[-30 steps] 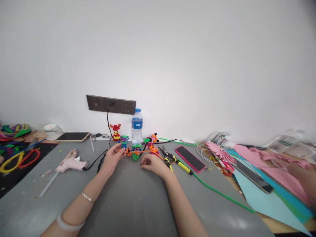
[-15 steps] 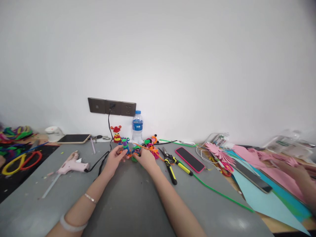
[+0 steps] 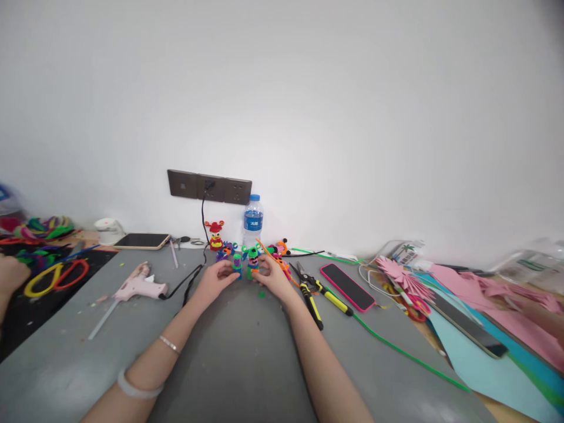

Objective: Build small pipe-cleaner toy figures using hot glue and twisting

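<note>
My left hand (image 3: 215, 282) grips a small blue, green and purple pipe-cleaner piece (image 3: 237, 263) between thumb and fingers, upright on the grey table. Close beside it, my right hand (image 3: 275, 282) has its fingers closed on a small green-and-blue pipe-cleaner figure (image 3: 252, 258) with a face. Behind my left hand stands a blue-and-orange pipe-cleaner figure (image 3: 225, 251). A red-and-yellow figure (image 3: 215, 235) is further back by the wall. More pink, orange and black figures (image 3: 278, 249) sit behind my right hand, partly hidden by it.
Pliers with yellow-black handles (image 3: 312, 304) and a pink-edged phone (image 3: 348, 286) lie to the right. A water bottle (image 3: 253, 220) stands at the wall. On the left rests a pink glue gun (image 3: 141, 286) with its cord. Other people's hands (image 3: 13, 275) show at both edges.
The view has shifted slightly left. My hands have drawn a little apart, and the two pieces now stand side by side. Another person's hand has come further in at the left edge.
</note>
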`<state>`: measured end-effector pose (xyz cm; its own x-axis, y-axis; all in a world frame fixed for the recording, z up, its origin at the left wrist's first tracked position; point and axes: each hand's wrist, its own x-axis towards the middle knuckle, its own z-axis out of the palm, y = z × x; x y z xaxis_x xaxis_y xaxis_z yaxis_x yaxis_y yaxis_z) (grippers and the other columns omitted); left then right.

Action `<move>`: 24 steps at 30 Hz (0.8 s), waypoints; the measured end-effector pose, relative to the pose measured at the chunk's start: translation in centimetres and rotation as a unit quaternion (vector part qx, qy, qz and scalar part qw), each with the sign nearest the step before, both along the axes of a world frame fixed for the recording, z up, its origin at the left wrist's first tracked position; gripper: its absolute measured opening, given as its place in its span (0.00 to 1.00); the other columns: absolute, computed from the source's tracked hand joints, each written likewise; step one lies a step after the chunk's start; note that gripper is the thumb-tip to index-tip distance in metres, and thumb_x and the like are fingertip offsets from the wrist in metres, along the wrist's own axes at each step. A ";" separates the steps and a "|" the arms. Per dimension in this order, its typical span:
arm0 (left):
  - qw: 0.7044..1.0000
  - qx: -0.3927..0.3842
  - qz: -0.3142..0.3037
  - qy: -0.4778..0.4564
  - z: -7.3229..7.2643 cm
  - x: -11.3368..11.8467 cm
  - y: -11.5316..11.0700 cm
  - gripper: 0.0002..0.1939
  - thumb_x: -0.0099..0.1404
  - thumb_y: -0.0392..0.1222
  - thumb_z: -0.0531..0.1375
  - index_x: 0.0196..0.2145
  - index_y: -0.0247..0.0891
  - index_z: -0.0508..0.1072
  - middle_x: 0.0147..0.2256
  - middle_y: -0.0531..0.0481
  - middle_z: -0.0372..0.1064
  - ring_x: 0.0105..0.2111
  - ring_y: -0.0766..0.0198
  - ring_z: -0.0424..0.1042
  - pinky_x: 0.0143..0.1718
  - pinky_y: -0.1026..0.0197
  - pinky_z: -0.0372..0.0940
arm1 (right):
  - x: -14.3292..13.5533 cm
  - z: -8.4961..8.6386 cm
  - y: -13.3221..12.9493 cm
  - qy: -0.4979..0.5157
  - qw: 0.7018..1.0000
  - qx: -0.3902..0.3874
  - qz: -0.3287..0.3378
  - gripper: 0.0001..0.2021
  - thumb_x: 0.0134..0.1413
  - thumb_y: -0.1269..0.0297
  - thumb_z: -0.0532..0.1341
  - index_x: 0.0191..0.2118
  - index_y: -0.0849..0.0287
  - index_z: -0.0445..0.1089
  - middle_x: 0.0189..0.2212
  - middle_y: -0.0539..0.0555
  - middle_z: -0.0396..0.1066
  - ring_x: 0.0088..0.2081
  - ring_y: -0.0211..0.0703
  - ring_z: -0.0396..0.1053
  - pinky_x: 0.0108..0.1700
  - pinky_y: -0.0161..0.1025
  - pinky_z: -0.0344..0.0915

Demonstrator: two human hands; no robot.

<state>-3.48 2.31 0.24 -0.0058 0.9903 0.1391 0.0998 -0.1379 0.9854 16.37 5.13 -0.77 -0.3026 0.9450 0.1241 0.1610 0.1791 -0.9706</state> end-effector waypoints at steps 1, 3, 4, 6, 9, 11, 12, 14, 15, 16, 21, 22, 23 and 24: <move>1.000 0.002 -0.005 0.012 0.0 0.0 0.0 0.16 0.44 0.47 0.69 0.28 0.38 0.72 0.24 0.51 0.74 0.27 0.59 0.73 0.33 0.59 0.68 | -0.1 -0.1 0.0 -0.005 1.000 0.009 0.001 0.16 0.45 0.62 0.63 0.41 0.58 0.62 0.36 0.52 0.70 0.23 0.34 0.67 0.24 0.32 0.63; 0.999 0.009 -0.016 0.037 -0.1 -0.1 0.0 0.15 0.43 0.46 0.69 0.27 0.39 0.72 0.22 0.51 0.73 0.26 0.59 0.73 0.31 0.59 0.66 | -0.3 -0.2 -0.1 -0.019 0.999 0.025 -0.003 0.15 0.45 0.64 0.64 0.40 0.59 0.64 0.38 0.53 0.70 0.22 0.32 0.65 0.24 0.31 0.62; 0.998 0.014 -0.022 0.051 -0.1 -0.2 0.0 0.14 0.44 0.46 0.69 0.26 0.39 0.72 0.22 0.52 0.72 0.26 0.59 0.72 0.30 0.60 0.66 | -0.4 -0.1 -0.2 -0.025 0.999 0.030 -0.007 0.15 0.44 0.64 0.64 0.39 0.60 0.64 0.38 0.52 0.69 0.21 0.31 0.63 0.24 0.31 0.61; 0.996 0.025 -0.030 0.080 -0.3 -0.3 -0.1 0.12 0.44 0.46 0.68 0.25 0.40 0.72 0.21 0.53 0.71 0.25 0.60 0.71 0.29 0.61 0.65 | -0.4 0.0 -0.3 -0.031 0.999 0.040 -0.014 0.14 0.43 0.65 0.65 0.38 0.60 0.64 0.36 0.51 0.69 0.21 0.29 0.59 0.24 0.31 0.59; 0.993 0.030 -0.029 0.107 -0.7 -0.4 0.0 0.11 0.45 0.45 0.68 0.24 0.40 0.71 0.20 0.54 0.71 0.24 0.60 0.71 0.28 0.62 0.64 | -0.3 0.1 -0.4 -0.029 0.998 0.049 -0.016 0.15 0.40 0.66 0.66 0.35 0.60 0.63 0.29 0.47 0.66 0.22 0.30 0.58 0.26 0.31 0.59; 0.993 0.026 -0.028 0.111 -1.0 -0.5 0.0 0.11 0.45 0.45 0.68 0.24 0.41 0.71 0.21 0.53 0.71 0.24 0.60 0.71 0.29 0.62 0.63 | -0.3 0.1 -0.4 -0.020 0.999 0.043 -0.008 0.15 0.39 0.66 0.66 0.34 0.58 0.62 0.24 0.44 0.62 0.22 0.32 0.58 0.27 0.31 0.59; 0.993 0.026 -0.028 0.113 -1.1 -0.5 0.1 0.10 0.45 0.45 0.68 0.24 0.41 0.71 0.22 0.53 0.72 0.25 0.59 0.71 0.29 0.61 0.63 | -0.3 0.1 -0.4 -0.015 0.999 0.037 -0.001 0.15 0.40 0.65 0.66 0.34 0.58 0.62 0.22 0.42 0.60 0.22 0.32 0.58 0.27 0.32 0.58; 0.992 0.036 -0.035 0.117 -1.3 -0.6 0.2 0.10 0.46 0.45 0.67 0.25 0.41 0.71 0.24 0.52 0.72 0.26 0.59 0.71 0.30 0.61 0.63 | -0.4 -0.1 -0.4 -0.011 0.999 0.029 0.012 0.15 0.41 0.64 0.66 0.35 0.58 0.61 0.20 0.41 0.58 0.21 0.33 0.58 0.27 0.32 0.57; 0.991 0.043 -0.038 0.122 -1.4 -0.6 0.2 0.10 0.47 0.44 0.67 0.25 0.41 0.70 0.24 0.52 0.72 0.27 0.59 0.71 0.31 0.61 0.63 | -0.4 -0.2 -0.3 -0.012 1.000 0.026 0.014 0.15 0.41 0.64 0.66 0.35 0.57 0.61 0.19 0.41 0.57 0.21 0.34 0.58 0.27 0.32 0.57; 0.990 0.049 -0.041 0.129 -1.5 -0.6 0.2 0.09 0.48 0.44 0.66 0.25 0.41 0.70 0.24 0.52 0.72 0.27 0.59 0.71 0.31 0.62 0.62 | -0.5 -0.4 -0.3 -0.015 1.000 0.023 0.012 0.15 0.41 0.63 0.66 0.35 0.57 0.61 0.18 0.41 0.57 0.21 0.34 0.57 0.26 0.32 0.56; 0.982 0.073 -0.042 0.171 -2.0 -0.5 0.6 0.07 0.52 0.41 0.64 0.30 0.40 0.73 0.24 0.53 0.72 0.26 0.60 0.70 0.29 0.63 0.60 | -1.2 -1.8 0.2 -0.020 0.998 0.034 -0.048 0.17 0.36 0.61 0.68 0.29 0.56 0.58 0.18 0.41 0.57 0.21 0.34 0.57 0.25 0.32 0.56; 0.981 0.075 -0.038 0.172 -2.2 -0.5 0.8 0.07 0.52 0.41 0.64 0.31 0.40 0.73 0.25 0.52 0.73 0.27 0.60 0.70 0.30 0.62 0.61 | -1.3 -2.1 0.3 -0.014 0.997 0.036 -0.063 0.18 0.36 0.61 0.68 0.29 0.56 0.57 0.19 0.42 0.58 0.21 0.35 0.58 0.25 0.33 0.57; 0.982 0.077 -0.037 0.170 -2.3 -0.4 0.9 0.08 0.52 0.40 0.64 0.33 0.40 0.74 0.27 0.51 0.74 0.28 0.59 0.71 0.32 0.62 0.62 | -1.4 -2.3 0.4 -0.010 0.996 0.038 -0.078 0.18 0.35 0.61 0.68 0.28 0.56 0.57 0.19 0.42 0.59 0.22 0.35 0.59 0.25 0.33 0.57; 0.982 0.079 -0.037 0.165 -2.4 -0.3 0.9 0.09 0.53 0.40 0.64 0.34 0.40 0.74 0.29 0.49 0.75 0.29 0.58 0.72 0.33 0.61 0.63 | -1.5 -2.5 0.5 -0.009 0.995 0.037 -0.088 0.18 0.35 0.61 0.68 0.28 0.56 0.57 0.19 0.43 0.60 0.22 0.36 0.60 0.25 0.33 0.58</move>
<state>-3.82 3.25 -2.16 0.1366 0.9521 0.2736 0.3944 -0.3056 0.8666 14.88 5.61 -3.29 -0.1366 0.9721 0.1905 0.2134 0.2166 -0.9526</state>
